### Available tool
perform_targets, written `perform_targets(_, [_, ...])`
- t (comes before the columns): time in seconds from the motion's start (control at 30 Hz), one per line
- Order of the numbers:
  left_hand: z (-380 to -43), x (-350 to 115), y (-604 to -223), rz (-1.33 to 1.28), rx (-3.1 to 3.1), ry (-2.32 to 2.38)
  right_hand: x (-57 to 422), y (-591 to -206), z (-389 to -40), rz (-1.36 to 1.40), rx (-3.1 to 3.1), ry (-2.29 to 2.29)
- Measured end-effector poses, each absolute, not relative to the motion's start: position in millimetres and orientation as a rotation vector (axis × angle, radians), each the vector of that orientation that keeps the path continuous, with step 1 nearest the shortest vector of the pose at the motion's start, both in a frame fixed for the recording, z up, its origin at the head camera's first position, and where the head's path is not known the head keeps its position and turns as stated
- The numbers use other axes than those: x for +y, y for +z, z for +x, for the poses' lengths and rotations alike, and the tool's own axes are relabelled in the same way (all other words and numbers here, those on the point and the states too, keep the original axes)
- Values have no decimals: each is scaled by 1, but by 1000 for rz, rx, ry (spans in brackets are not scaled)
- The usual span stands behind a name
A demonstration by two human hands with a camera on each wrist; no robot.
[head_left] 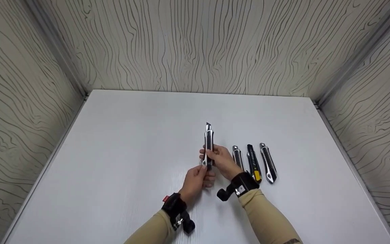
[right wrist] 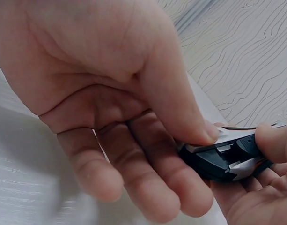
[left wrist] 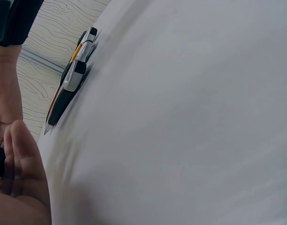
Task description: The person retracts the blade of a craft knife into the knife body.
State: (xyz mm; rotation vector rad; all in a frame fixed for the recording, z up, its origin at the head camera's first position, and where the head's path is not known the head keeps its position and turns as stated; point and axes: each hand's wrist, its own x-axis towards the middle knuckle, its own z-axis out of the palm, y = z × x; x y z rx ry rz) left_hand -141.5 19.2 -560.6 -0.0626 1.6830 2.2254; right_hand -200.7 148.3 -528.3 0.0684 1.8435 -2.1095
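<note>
Over the middle of the table, a silver-and-black utility knife [head_left: 209, 137] points away from me, its slanted tip at the far end. My right hand [head_left: 224, 162] grips the handle around its middle, with the thumb lying on top. At the near end, my left hand [head_left: 195, 181] pinches the butt between thumb and fingers. The right wrist view brings the dark butt of this knife [right wrist: 211, 164] up close, with a thumb pressed on it and several fingers spread below. In the left wrist view, fingers hide most of the knife.
Right of my hands lie a silver-and-black utility knife [head_left: 237, 157], partly covered by my right wrist, a black-and-yellow one [head_left: 254, 164] and another silver-and-black one [head_left: 268, 162]. They rest on a white table [head_left: 120, 142]. Wood-grain panels [head_left: 188, 44] rise at the back and sides.
</note>
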Motion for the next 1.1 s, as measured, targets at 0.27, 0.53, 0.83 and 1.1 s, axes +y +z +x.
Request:
perform_targets(0.27, [-142, 19, -564, -44, 1690, 2235, 149, -528, -201, 50, 1833, -2108])
perform_targets(0.53, [-143, 19, -562, -33, 1692, 2237, 149, -528, -201, 69, 1830, -2106])
perform_targets(0.83, [-145, 19, -558, -20, 1711, 2225, 148, -529, -202, 140, 1788, -2146])
perform_targets(1.1, [-146, 19, -557, -18, 1713, 2225, 146, -526, -201, 220, 1786, -2155])
